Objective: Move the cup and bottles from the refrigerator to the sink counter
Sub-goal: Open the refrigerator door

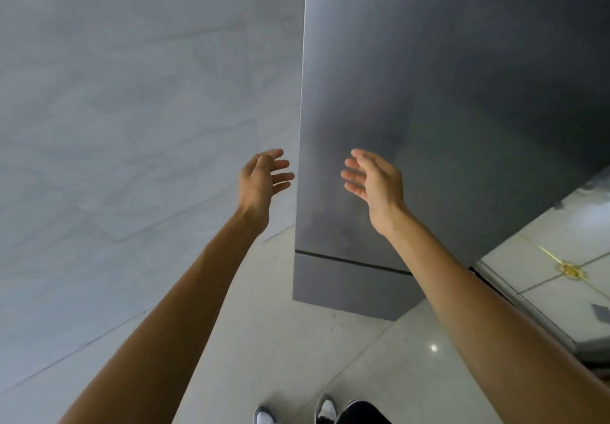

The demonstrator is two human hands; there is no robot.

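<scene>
Stands facing fridge [462,93]: dark grey, door shut, 1 seam [350,262] across low down. Reaches both bare arms forward. Holds left hand [264,176] up just beside fridge's left edge, fingers straight and spread, palm turned right, gripping nothing. Holds right hand [373,179] up in front of door face, fingers loose and slightly bent, palm turned left, also gripping nothing. Has 2 palms facing each other, apart, at about same height. Cannot tell whether either hand touches door. Cannot see cup or bottles; hidden, place unknown. Left of fridge: grey tiled wall [132,93]. Below: pale glossy floor [280,341], 2 shoes [264,417] at bottom edge. Far right: shiny tiles with gold ornament [569,270].
</scene>
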